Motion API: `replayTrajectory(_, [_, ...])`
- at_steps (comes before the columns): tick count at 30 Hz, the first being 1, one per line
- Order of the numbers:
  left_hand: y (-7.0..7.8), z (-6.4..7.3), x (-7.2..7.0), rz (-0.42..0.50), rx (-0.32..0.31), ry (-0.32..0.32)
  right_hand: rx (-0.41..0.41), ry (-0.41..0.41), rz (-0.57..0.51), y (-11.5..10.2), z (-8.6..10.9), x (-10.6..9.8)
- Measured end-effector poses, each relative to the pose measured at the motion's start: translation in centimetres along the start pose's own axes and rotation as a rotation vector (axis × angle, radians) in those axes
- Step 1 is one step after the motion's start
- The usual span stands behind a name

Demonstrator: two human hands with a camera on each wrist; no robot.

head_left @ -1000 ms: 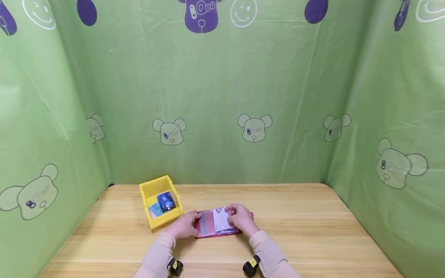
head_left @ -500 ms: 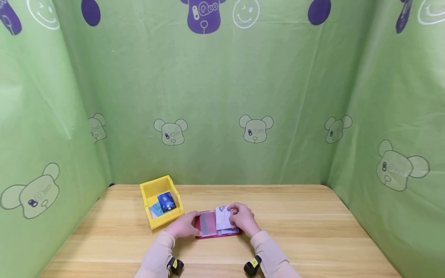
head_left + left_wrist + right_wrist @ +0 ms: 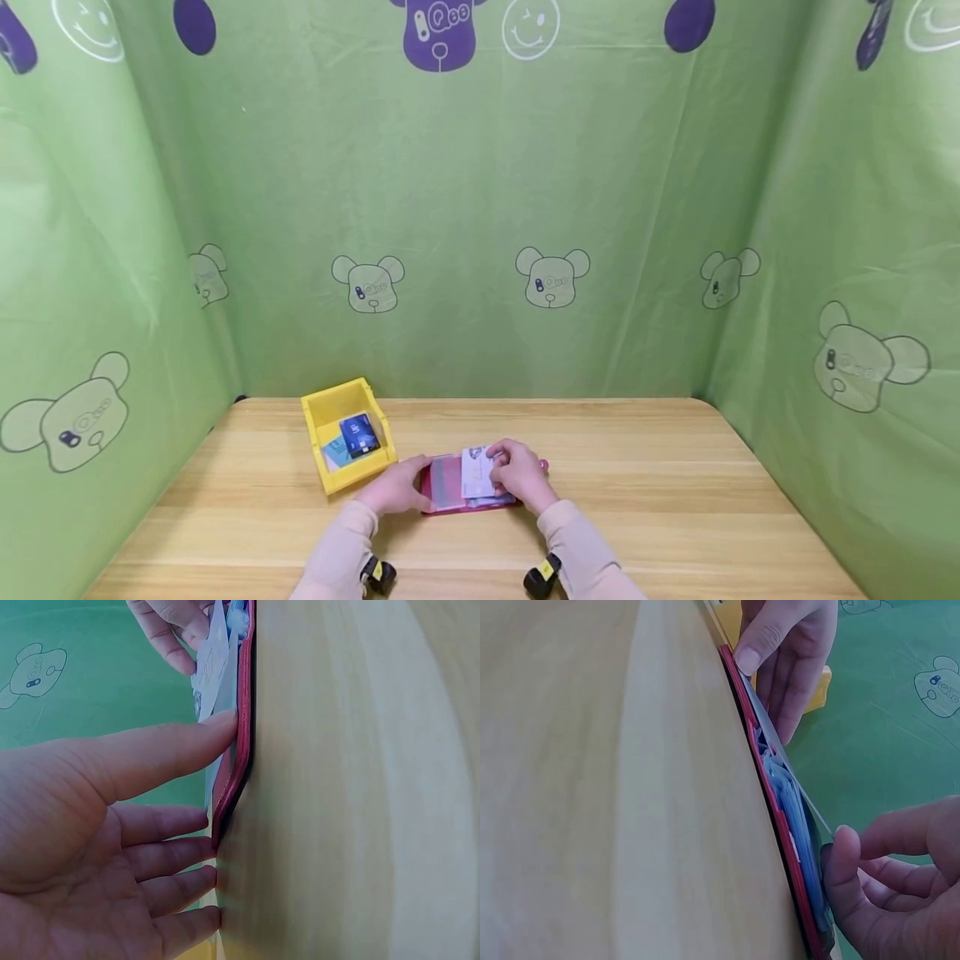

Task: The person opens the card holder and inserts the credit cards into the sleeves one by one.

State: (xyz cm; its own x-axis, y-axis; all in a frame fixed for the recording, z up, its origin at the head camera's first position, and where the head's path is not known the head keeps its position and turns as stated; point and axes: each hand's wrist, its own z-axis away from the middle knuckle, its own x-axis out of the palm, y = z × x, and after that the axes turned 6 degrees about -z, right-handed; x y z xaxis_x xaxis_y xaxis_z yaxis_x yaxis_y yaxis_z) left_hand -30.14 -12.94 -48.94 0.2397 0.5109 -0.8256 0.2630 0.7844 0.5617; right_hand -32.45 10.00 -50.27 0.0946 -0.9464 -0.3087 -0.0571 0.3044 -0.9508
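"Fingers (image 3: 900,827) first: how were they set?"

"On the right hand (image 3: 522,477), thumb and forefinger were clamped on a white card (image 3: 474,473) by its right-hand edge. On the left hand (image 3: 396,486) they were straight and spread, reaching toward the far-left corner of a red card holder (image 3: 447,482), while the thumb touched its near-left corner."

"And where was the holder?"

"Lying open on the wooden counter (image 3: 645,492), between the two hands. A small red tab (image 3: 544,464) stuck out past its right edge, beside the right hand."

"Was the card flat?"

"Tilted. It lay over the holder's right half, and the right wrist view showed its edge slanting up to the thumb, with bluish clear sleeves (image 3: 789,802) bunched below. I couldn't tell whether any corner sat inside one."

"How much room to move?"

"Most was on the right, where wood ran from that hand to the counter's right edge. Behind the holder, a strip of wood reached back to the green cloth (image 3: 450,342). The left was tighter: a yellow bin (image 3: 362,476) stood just beyond that hand, its near-right corner close to the knuckles."

"Anything inside the bin?"

"A dark blue card (image 3: 360,436), partly overlapping a paler blue one (image 3: 337,451) near the front wall."
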Motion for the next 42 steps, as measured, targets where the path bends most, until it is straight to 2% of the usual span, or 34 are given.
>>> replayTrajectory(9, [-0.1, -0.3, 0.1, -0.029, 0.022, 0.006, 0.005, -0.021, -0.009, -0.1, 0.0, 0.2])
replayTrajectory(19, [-0.2, -0.5, 0.3, -0.038, 0.030, 0.004, -0.040, -0.028, -0.018, 0.0, 0.1, 0.8])
replayTrajectory(24, [-0.1, -0.4, 0.2, -0.034, 0.024, 0.000, -0.066, -0.057, 0.007, -0.3, 0.3, 1.0])
replayTrajectory(31, [-0.1, -0.2, 0.1, -0.046, 0.032, 0.008, -0.075, -0.047, 0.046, -0.4, 0.3, 1.1])
replayTrajectory(42, [-0.1, -0.1, 0.2, -0.037, 0.023, 0.004, -0.123, -0.081, 0.157, -0.6, 0.6, 1.1])
